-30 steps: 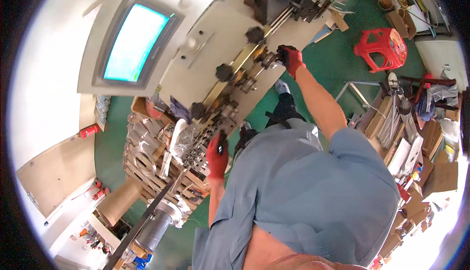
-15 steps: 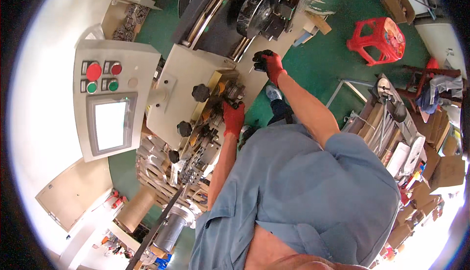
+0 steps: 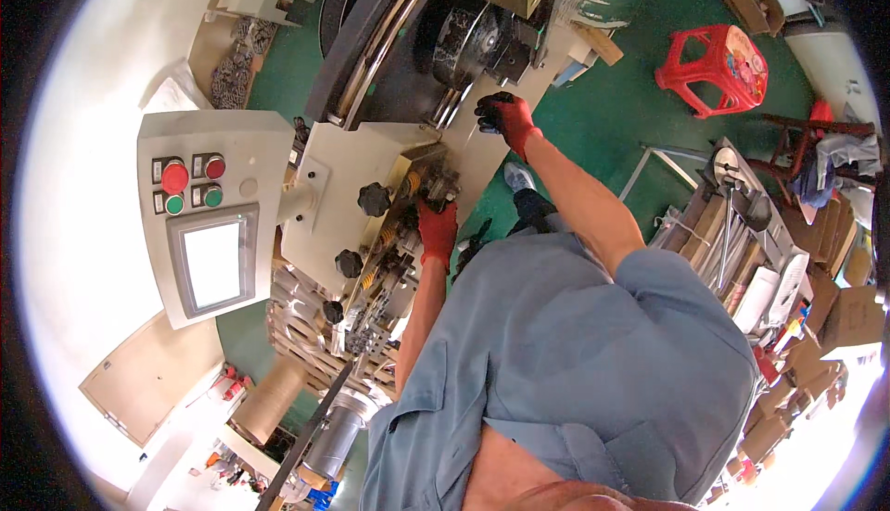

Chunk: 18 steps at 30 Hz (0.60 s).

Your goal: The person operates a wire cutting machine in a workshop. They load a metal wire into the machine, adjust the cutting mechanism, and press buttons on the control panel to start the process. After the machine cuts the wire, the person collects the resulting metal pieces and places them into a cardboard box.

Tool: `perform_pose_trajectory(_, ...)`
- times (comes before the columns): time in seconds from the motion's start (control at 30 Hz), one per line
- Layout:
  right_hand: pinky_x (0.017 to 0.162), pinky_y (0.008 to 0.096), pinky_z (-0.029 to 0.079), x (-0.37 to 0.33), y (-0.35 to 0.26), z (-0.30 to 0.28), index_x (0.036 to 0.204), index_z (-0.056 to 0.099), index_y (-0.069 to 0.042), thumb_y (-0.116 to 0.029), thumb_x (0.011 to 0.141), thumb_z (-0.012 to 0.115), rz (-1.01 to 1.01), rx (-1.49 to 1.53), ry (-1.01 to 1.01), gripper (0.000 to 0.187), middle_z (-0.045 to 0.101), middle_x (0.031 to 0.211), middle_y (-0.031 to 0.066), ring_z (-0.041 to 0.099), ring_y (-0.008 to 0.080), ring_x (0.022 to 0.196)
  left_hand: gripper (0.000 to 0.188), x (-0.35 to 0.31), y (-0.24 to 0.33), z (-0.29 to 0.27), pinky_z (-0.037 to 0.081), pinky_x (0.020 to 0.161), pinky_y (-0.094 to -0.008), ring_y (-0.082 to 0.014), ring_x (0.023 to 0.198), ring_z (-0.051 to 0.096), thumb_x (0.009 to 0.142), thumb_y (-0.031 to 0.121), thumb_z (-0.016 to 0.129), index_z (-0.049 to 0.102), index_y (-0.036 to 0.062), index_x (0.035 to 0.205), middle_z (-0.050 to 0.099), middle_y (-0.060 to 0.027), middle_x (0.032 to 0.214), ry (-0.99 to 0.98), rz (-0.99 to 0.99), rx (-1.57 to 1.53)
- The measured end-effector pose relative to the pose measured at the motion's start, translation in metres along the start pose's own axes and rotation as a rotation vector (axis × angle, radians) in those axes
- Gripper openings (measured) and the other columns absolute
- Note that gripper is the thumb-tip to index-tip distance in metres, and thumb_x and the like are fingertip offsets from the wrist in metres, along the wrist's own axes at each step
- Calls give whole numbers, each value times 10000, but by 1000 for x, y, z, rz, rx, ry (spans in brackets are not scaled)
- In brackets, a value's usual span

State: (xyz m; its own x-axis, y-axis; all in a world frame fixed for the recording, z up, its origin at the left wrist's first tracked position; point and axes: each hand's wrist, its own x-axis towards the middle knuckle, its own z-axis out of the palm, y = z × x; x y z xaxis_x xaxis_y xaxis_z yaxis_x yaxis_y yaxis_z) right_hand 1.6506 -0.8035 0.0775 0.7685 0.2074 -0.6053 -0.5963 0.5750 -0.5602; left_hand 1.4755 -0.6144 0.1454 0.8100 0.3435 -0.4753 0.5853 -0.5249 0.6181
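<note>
Gloves point(image 3: 441, 240) red-black; left hand point(image 3: 436, 221) at metal rollers point(image 3: 446, 183), right hand point(image 3: 503, 114) apart, near flat bed point(image 3: 475, 157); grips unclear.

Shirt point(image 3: 575, 353): blue-grey, short-sleeved. Right glove point(image 3: 507, 119): red, black fingers. Left glove point(image 3: 438, 230): red. Trousers point(image 3: 532, 209): dark. Shoe point(image 3: 517, 176): light grey.

No legible text, number or sign. Control panel point(image 3: 264, 145) of the machine point(image 3: 343, 164): small label plates point(image 3: 158, 171) adjoin the red push-buttons point(image 3: 174, 177) and green push-buttons point(image 3: 174, 204) — their lettering is too small to read. Screen point(image 3: 211, 265): washed out to white — no characters discernible. Red stool point(image 3: 714, 68): coloured print point(image 3: 744, 59) on the seat, wording indeterminate.
</note>
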Motion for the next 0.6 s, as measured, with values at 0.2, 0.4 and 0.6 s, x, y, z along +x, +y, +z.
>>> perform_pose_trajectory(0.2, 601, 359, 528, -1, -7, 7, 997, 603, -3, -126, 874, 557, -103, 47, 148, 181, 660, 894, 129, 630, 228, 697, 659, 13, -36, 11, 394, 948, -435, -409, 1144, 492, 767, 281, 624, 395, -86, 1264, 529, -293, 1197, 27, 11, 16)
perform_pose_trajectory(0.4, 609, 325, 516, 4, 11, 3, 1084, 593, -7, -238, 883, 578, -199, 0, 146, 306, 664, 971, 125, 597, 201, 691, 519, 6, 0, 0, 406, 956, -409, -355, 1112, 541, 793, 191, 651, 486, -34, 1230, 582, -210, 1190, 54, 187, -42)
perform_pose_trajectory(0.6, 583, 309, 496, -27, 60, 17, 995, 610, -24, -208, 847, 642, 80, -330, -13, 238, 640, 873, 67, 576, 157, 674, 470, 4, 4, 0, 428, 903, -397, -338, 1022, 574, 751, 207, 616, 527, -15, 1155, 614, -196, 1094, 21, 104, -62)
